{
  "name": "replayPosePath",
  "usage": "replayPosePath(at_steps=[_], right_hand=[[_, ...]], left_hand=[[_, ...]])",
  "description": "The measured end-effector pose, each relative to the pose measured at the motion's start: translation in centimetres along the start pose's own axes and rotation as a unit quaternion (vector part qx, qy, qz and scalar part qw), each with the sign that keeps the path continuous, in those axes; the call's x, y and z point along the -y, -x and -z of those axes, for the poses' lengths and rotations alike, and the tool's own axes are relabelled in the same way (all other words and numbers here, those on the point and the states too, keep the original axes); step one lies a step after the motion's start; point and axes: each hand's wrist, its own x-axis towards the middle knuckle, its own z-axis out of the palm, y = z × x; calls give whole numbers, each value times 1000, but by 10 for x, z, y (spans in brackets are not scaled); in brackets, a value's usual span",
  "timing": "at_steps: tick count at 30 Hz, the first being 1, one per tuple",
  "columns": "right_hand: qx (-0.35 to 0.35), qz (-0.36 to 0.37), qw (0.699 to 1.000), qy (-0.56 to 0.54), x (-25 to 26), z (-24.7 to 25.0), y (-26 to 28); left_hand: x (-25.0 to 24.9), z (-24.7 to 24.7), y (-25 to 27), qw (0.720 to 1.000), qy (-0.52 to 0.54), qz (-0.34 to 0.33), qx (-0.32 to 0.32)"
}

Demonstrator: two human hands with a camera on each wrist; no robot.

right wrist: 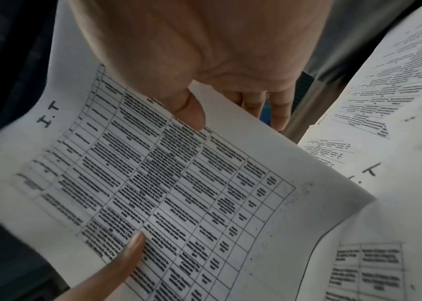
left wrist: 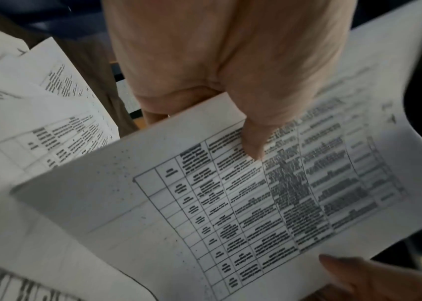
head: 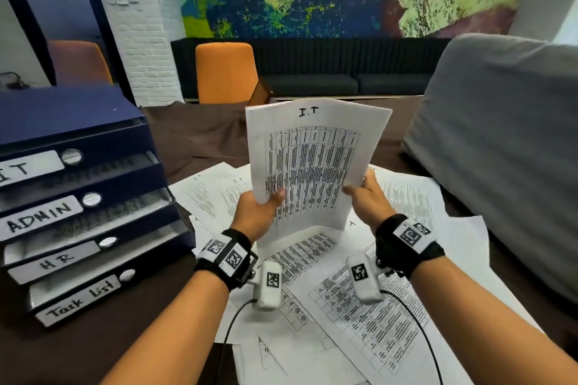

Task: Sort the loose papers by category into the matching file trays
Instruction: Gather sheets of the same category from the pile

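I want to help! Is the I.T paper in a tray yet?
Not yet. Both hands, left and right, hold the I.T paper above the table.

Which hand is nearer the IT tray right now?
Left. The left hand grips the held sheet's lower left edge, on the IT tray side; the right hand pinches its right edge, farther away.

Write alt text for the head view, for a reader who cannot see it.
Both hands, left hand and right hand, hold up a sheet headed "I.T" over loose papers on a table. A stack of trays labelled IT, ADMIN, HR and Task List stands to the left.
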Motion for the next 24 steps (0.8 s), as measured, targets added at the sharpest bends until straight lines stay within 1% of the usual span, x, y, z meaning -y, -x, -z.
replayPosePath(at_steps=[2, 4, 6, 8, 10, 11, 13, 15, 16, 18, 21, 23, 24], right_hand=[[4, 11, 1000, 4, 2, -2, -7], [1, 31, 999, 9, 13, -3, -13], [-20, 44, 999, 18, 23, 0, -21], [-52, 55, 997, 24, 25, 6, -26], [-76, 32, 996, 20, 14, 13, -32], [-81, 4, 996, 25, 5, 16, -35], [-61, -62, 995, 55, -16, 19, -38], [-15, -117, 988, 101, -36, 19, -37], [7, -137, 983, 120, -43, 19, -35], [20, -175, 973, 149, -54, 17, -34], [10, -219, 960, 173, -61, 12, -36], [9, -222, 953, 206, -64, 7, -39], [9, -212, 953, 218, -67, 5, -41]], left_hand=[[-2, 2, -5, 999, -22, -10, -25], [-9, 8, -15, 996, -39, -30, -71], [-11, 21, -25, 991, -47, -34, -118], [-5, 36, -33, 985, -47, -9, -165], [11, 50, -35, 979, -59, 43, -189], [23, 56, -34, 978, -67, 73, -184], [51, 65, -33, 975, -72, 134, -161], [73, 72, -28, 971, -60, 185, -141], [80, 75, -25, 969, -58, 198, -137], [90, 80, -21, 964, -77, 215, -137], [98, 86, -16, 961, -118, 223, -115], [101, 90, -15, 960, -134, 221, -103], [103, 91, -16, 960, -138, 219, -104]])
